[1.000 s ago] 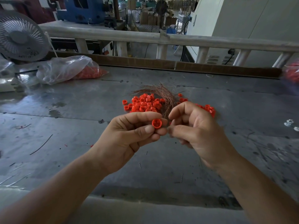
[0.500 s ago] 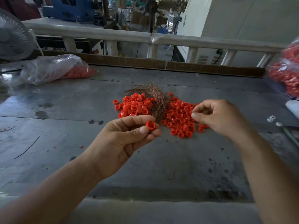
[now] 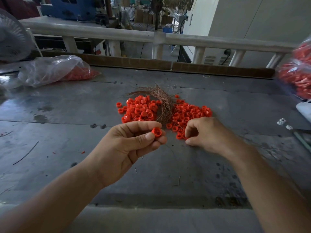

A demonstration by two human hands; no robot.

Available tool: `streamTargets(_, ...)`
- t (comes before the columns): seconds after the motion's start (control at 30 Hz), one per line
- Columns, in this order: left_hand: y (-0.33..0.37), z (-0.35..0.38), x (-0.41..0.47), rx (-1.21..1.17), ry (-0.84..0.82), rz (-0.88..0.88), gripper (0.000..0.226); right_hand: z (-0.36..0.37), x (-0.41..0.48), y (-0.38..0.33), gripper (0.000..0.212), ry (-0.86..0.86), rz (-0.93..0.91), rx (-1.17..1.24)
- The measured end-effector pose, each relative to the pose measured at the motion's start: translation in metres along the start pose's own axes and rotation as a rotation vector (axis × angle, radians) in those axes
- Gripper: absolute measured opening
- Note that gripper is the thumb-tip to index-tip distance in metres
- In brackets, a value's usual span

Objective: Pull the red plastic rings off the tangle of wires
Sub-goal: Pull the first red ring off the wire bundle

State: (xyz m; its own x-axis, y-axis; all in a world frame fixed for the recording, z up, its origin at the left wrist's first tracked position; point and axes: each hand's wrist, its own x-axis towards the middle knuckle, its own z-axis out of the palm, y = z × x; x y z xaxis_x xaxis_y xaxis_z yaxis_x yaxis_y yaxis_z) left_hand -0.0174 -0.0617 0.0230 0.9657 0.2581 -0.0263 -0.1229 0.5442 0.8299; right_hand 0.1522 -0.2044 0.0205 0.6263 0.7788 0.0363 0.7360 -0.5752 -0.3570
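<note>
While the left hand (image 3: 127, 145) pinches one red ring (image 3: 156, 132) between thumb and forefinger, lifted just in front of the wire tangle (image 3: 161, 101), the right hand (image 3: 207, 133) is down at the table (image 3: 67, 132). Its fingers curl onto the near edge of the right pile (image 3: 190, 113) of rings. Whether it pinches a ring or only touches them cannot be told, since the fingertips are mostly hidden.

Key relation: the tangle lies beyond both hands and between them. Its long axis runs away from the person, with the near end pointing at the gap between the hands and the far end fanned out. The pinched ring sits just near-left of the tangle's near end, its opening facing the camera. Any wire through it is too fine to see. The left hand is nearer the tangle; the right hand is nearer its own pile.

The left pile (image 3: 139, 109) touches the tangle's left side and the right pile touches its right side.

Likely next: drop the ring on a pile, or feed in a fresh one from the right.

Surface is grey metal, scuffed and stained, with stray wire bits left of the tangle.

The room is a workshop. A clear bag (image 3: 50, 69) holding red pieces lies far left of the tangle, with a fan (image 3: 10, 36) beyond it. A blurred bag of red pieces (image 3: 297, 73) sits far right, and a white railing (image 3: 117, 33) stands behind the tangle.
</note>
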Motion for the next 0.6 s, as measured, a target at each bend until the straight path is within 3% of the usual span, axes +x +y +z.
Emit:
streamTargets(0.07,-0.001,-0.001,0.001,0.013,0.000,0.000,0.047,-0.002,-0.001,-0.002,0.025,-0.015,0.008,0.055)
streamTargets(0.17,-0.001,-0.002,0.001,0.026,0.003,-0.005,0.046,-0.009,-0.002,-0.003,0.044,-0.054,0.014,0.204)
streamTargets(0.3,-0.001,0.002,0.001,0.075,0.042,-0.007,0.024,-0.023,-0.007,-0.012,0.012,-0.038,0.023,0.692)
streamTargets(0.4,-0.002,0.005,0.000,0.103,0.063,-0.017,0.021,-0.027,-0.012,-0.024,0.003,-0.106,0.047,1.119)
streamTargets(0.6,0.000,0.006,0.000,0.129,0.072,-0.008,0.023,-0.015,-0.013,-0.042,0.013,-0.232,0.042,1.396)
